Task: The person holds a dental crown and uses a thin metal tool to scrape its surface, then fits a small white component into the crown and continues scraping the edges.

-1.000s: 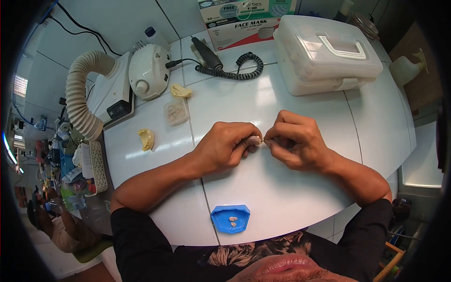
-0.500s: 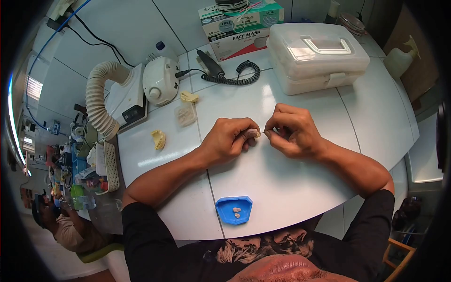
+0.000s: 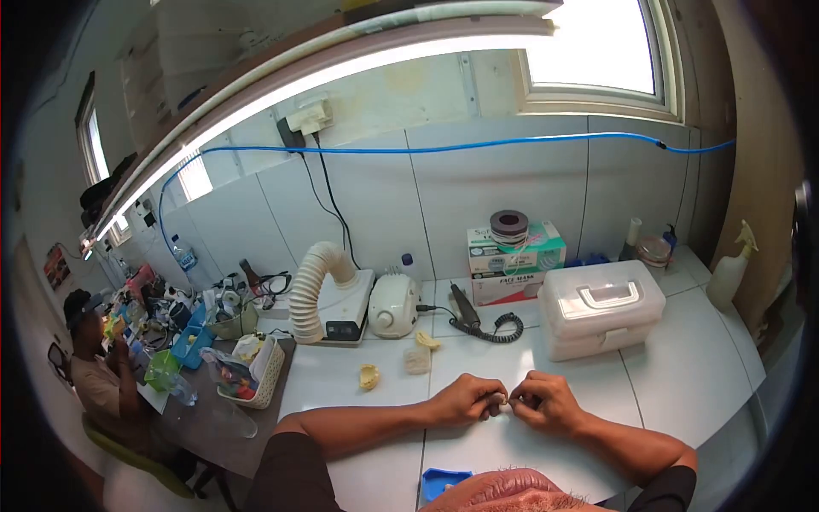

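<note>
My left hand (image 3: 467, 399) is closed, thumb and fingertips pinching a small pale tooth-like piece (image 3: 503, 399) that is mostly hidden. Opposite it, nearly touching, my right hand (image 3: 548, 404) is closed in a pinch too; the thin rod-like tool in its fingertips is hardly visible now. Both hands are above the tiled tabletop. Beyond my left hand lie two yellowish dental casts, one nearer (image 3: 368, 376) and one farther (image 3: 427, 340), beside a small translucent box (image 3: 417, 361). At the bottom edge a blue tray (image 3: 444, 481) is partly hidden by my face.
A white case (image 3: 601, 311) stands behind my right hand. Farther back are a corded handpiece (image 3: 465, 307), a white control unit (image 3: 394, 305), a hose extractor (image 3: 314, 290) and mask boxes (image 3: 516, 260). A spray bottle (image 3: 731, 266) is at right. Another person (image 3: 98, 367) sits at far left.
The camera view has tilted up, so the wall, lamp and window now show and the hands appear lower. Both hands stay pinched close together. The tray has slid partly out of view.
</note>
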`<state>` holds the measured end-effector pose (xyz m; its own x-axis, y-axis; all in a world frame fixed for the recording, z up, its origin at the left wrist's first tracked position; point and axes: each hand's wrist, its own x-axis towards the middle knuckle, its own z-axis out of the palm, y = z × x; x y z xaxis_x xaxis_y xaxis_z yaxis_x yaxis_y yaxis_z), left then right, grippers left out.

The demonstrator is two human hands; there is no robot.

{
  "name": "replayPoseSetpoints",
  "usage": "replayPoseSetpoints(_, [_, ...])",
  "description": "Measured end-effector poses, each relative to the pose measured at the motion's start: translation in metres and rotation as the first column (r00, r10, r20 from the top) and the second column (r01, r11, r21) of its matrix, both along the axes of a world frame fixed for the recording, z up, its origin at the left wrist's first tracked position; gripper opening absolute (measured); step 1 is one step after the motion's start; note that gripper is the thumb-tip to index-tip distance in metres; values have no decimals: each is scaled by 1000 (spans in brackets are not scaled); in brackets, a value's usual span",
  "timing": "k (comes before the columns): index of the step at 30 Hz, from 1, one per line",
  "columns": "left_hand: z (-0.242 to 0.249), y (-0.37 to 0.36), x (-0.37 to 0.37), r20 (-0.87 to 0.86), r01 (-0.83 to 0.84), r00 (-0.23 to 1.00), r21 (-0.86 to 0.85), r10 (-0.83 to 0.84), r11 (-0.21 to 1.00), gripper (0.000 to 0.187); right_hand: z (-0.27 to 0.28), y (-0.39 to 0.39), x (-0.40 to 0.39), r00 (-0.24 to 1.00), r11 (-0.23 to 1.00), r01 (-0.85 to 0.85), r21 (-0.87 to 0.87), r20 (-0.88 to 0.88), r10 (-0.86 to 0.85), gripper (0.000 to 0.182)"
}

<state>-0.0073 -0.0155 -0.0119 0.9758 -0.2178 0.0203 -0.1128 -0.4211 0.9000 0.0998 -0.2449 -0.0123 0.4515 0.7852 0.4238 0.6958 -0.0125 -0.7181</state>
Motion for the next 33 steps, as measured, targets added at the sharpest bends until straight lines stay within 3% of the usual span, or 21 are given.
replayPoseSetpoints(16, [-20, -1, 6, 145, -16, 989, 7, 15, 1000, 21, -35, 5, 32, 984, 999, 41, -24, 174, -37, 20])
replayPoseSetpoints(33, [-23, 2, 9, 145, 0, 989, 19, -3, 1000, 19, -14, 0, 16, 993, 1000, 19, -24, 116, -16, 17])
